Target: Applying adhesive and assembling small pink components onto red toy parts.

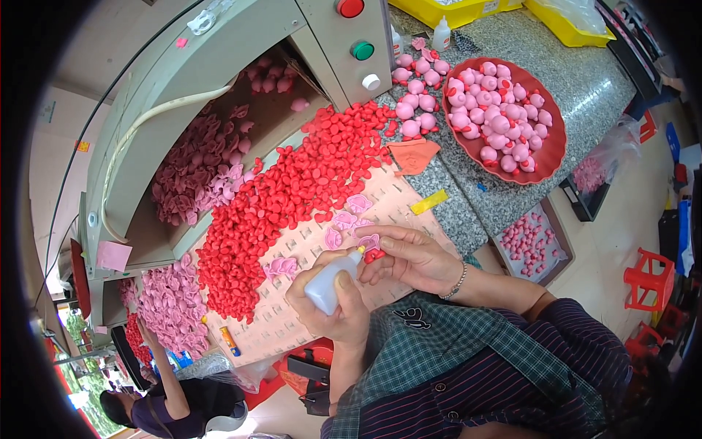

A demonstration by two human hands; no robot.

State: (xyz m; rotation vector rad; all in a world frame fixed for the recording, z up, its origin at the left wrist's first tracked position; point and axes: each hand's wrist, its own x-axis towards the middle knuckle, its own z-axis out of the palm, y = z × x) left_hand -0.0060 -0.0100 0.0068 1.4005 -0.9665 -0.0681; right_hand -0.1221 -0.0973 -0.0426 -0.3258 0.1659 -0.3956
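Observation:
My left hand point(344, 311) is closed around a translucent white squeeze bottle point(322, 290), tilted so its yellowish nozzle points at the fingertips of my right hand point(420, 260). Those fingers pinch a small pink petal-like piece point(369, 242) with a glossy red piece point(373, 255) beside it; whether the two touch is hard to tell. On the pale pink mat point(314, 245) just beyond lie several more pink pieces point(358, 203). A large heap of red pieces point(256, 219) spreads across the mat's far side.
A grey machine point(340, 55) with an opening full of pink pieces stands beyond the red heap. At the far right sits a red bowl point(559, 146) of round pink pieces. A glue stick point(230, 341) lies at the mat's left. Another person point(172, 395) works at the lower left.

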